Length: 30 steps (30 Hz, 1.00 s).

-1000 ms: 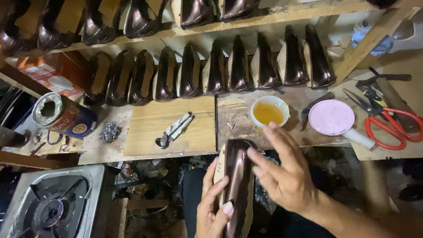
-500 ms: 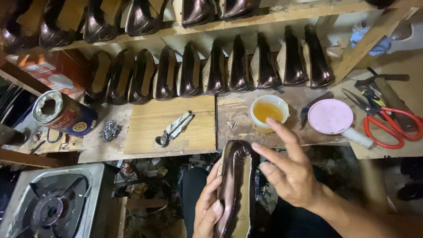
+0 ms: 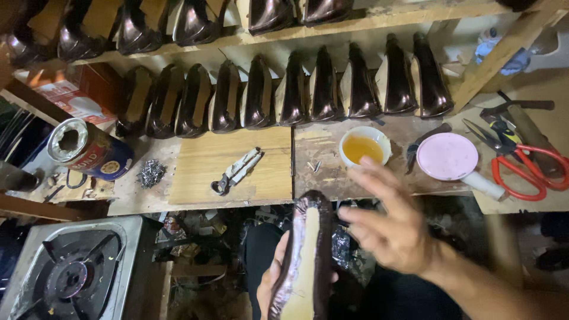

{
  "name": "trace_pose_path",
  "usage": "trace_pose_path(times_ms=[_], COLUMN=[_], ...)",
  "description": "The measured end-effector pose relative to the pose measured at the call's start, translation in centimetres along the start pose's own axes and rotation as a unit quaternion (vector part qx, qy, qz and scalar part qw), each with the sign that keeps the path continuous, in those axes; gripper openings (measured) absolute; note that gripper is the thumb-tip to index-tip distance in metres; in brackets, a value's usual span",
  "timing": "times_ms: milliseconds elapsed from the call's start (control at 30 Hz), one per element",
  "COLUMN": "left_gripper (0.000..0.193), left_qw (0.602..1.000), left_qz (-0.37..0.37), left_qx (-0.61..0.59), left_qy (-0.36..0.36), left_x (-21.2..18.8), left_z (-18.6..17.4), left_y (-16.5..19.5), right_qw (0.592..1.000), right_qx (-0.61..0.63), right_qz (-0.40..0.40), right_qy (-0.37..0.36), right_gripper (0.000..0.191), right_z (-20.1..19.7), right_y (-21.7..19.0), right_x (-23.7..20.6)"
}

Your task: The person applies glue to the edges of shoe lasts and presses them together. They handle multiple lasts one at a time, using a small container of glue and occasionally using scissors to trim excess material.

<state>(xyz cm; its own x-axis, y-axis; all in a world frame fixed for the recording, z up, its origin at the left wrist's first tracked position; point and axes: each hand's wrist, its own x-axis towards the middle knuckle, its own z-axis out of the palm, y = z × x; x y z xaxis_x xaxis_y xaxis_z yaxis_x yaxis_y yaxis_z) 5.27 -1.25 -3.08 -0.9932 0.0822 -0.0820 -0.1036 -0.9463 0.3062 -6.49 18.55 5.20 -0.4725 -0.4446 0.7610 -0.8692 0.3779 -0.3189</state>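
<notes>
Your left hand grips the dark shoe from below; your right hand hovers spread just beside it, nothing held.

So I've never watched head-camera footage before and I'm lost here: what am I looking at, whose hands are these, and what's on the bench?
The one picture comes from a camera on a person's head, looking down at their own bare hands. The left hand grips a dark shoe with its pale sole up. The right hand hovers open beside it, empty. On the wooden bench lie pliers, a small heap of nails, a tin can, a cup of yellow liquid, a pink lid and red scissors. More dark shoes line the shelf behind.
</notes>
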Motion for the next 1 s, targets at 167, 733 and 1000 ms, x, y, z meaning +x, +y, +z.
trace_pose_path(times_ms=[167,733,1000], left_gripper=[0.077,0.056,0.056], left_qw=[0.998,0.967,0.964], left_qz=[-0.032,0.144,0.133], left_qx=[-0.043,0.179,0.212], left_qy=[-0.038,-0.107,-0.087], left_x=[0.1,0.7,1.0], left_z=[-1.5,-1.1,-0.5], left_y=[0.7,-0.2,0.2], right_qw=[0.981,0.996,0.992], right_qx=[-0.140,0.057,0.102], right_qz=[0.114,0.040,0.037], right_qy=[-0.068,-0.050,-0.066], right_gripper=[0.029,0.028,0.029], right_z=[-0.7,0.2,1.1], right_y=[5.4,1.1,1.6], right_x=[0.3,0.1,-0.2])
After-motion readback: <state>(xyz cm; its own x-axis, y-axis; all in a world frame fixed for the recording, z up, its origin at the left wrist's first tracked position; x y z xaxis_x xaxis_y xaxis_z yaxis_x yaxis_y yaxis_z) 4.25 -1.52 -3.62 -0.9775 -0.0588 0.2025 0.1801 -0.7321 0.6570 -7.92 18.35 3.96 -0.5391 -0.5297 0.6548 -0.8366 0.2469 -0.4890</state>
